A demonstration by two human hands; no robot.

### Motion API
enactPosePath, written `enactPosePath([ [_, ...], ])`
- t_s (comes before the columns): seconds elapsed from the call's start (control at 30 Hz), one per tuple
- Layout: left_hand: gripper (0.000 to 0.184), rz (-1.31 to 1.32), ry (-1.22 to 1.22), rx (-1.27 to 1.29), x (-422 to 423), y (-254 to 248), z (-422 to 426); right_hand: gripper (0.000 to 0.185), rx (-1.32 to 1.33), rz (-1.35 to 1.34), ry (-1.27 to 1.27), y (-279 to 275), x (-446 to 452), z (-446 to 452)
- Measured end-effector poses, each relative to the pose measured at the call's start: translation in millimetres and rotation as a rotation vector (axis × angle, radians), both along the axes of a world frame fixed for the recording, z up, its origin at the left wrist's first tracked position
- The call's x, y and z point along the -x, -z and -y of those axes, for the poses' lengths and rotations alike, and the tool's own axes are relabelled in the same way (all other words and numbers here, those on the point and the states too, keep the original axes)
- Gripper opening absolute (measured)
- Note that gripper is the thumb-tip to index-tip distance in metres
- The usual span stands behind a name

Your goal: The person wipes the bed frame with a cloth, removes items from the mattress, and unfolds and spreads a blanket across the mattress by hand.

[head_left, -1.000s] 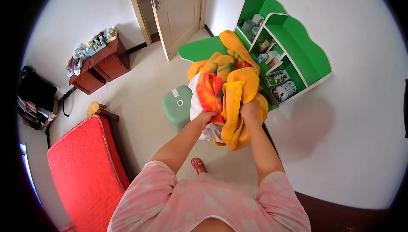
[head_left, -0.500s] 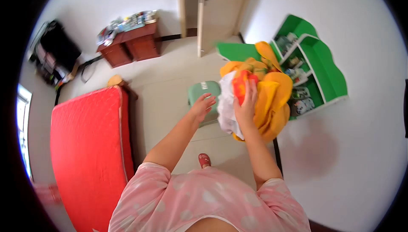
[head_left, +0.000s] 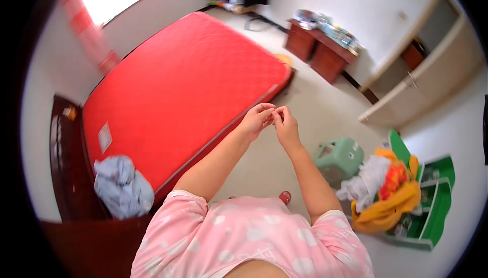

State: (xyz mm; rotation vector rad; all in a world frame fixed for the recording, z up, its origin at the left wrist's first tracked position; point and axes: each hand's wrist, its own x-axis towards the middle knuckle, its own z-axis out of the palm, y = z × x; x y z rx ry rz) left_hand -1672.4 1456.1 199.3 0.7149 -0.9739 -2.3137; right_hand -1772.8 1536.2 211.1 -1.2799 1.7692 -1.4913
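My left hand (head_left: 257, 119) and my right hand (head_left: 286, 126) meet in front of my chest, above the floor beside the bed. Their fingers are bent and the fingertips touch in a pinch; whether anything small is between them I cannot make out. Nearest below them is the edge of a bare red mattress (head_left: 188, 79). To the right, a heap of cloth, with an orange-yellow piece (head_left: 389, 214), a white piece (head_left: 370, 179) and a red-orange piece (head_left: 394, 180), lies on the green shelf unit (head_left: 441, 201), away from both hands.
A green plastic stool (head_left: 341, 158) stands beside the cloth heap. Bluish crumpled cloth (head_left: 123, 186) lies at the mattress's near left corner, by a dark headboard (head_left: 66, 151). A cluttered brown desk (head_left: 325, 56) and an open door (head_left: 427, 74) are at the back right.
My view has swung left toward the bed. My right hand has let go of the cloth heap, which now rests at the shelf, and both hands have come together.
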Motion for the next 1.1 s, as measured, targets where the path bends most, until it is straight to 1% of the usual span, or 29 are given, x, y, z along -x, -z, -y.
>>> enactPosePath([
  [0.1,0.014,0.052,-0.211,-0.009,-106.9,3.3,20.2,0.015,0.068,-0.055,-0.181,15.8,-90.8,48.1],
  [0.13,0.014,0.092,-0.346,-0.007,-160.7,0.8,24.4,0.015,0.040,-0.035,-0.324,16.2,-138.4,68.6],
  [0.23,0.014,0.126,-0.561,-0.031,-262.9,17.8,31.4,0.016,-0.059,-0.042,-0.549,22.9,-230.7,95.4],
  [0.33,0.013,0.119,-0.772,-0.055,-339.4,30.8,25.5,0.015,-0.085,-0.066,-0.766,31.4,-306.1,116.0],
  [0.43,0.012,0.085,-0.929,-0.078,-404.2,61.0,22.8,0.015,-0.100,-0.094,-0.923,52.4,-372.5,138.2],
  [0.6,0.014,0.098,-1.134,-0.157,-484.5,107.7,30.0,0.015,-0.163,-0.110,-1.133,83.6,-457.9,175.5],
  [0.7,0.017,0.149,-1.284,-0.233,-528.8,130.7,45.2,0.013,-0.186,-0.133,-1.259,97.8,-497.9,208.2],
  [0.77,0.020,0.214,-1.358,-0.315,-558.1,153.0,53.3,0.013,-0.202,-0.148,-1.329,111.0,-522.5,233.9],
  [0.87,0.027,0.338,-1.461,-0.420,-594.8,165.1,59.3,0.012,-0.314,-0.179,-1.388,125.5,-560.0,272.4],
  [0.93,0.030,0.466,-1.530,-0.487,-620.0,180.0,56.2,0.014,-0.368,-0.114,-1.438,142.6,-588.0,292.3],
  [0.97,0.040,0.496,-1.566,-0.501,-632.6,186.8,51.9,0.015,-0.397,-0.078,-1.455,151.0,-602.5,299.6],
  [1.07,0.049,0.737,-1.724,-0.528,-677.1,217.9,37.2,0.013,-0.366,-0.125,-1.558,171.2,-649.2,314.4],
  [1.1,0.060,0.645,-1.753,-0.564,-683.8,184.5,36.2,0.013,-0.373,-0.140,-1.576,172.7,-662.6,315.4],
])
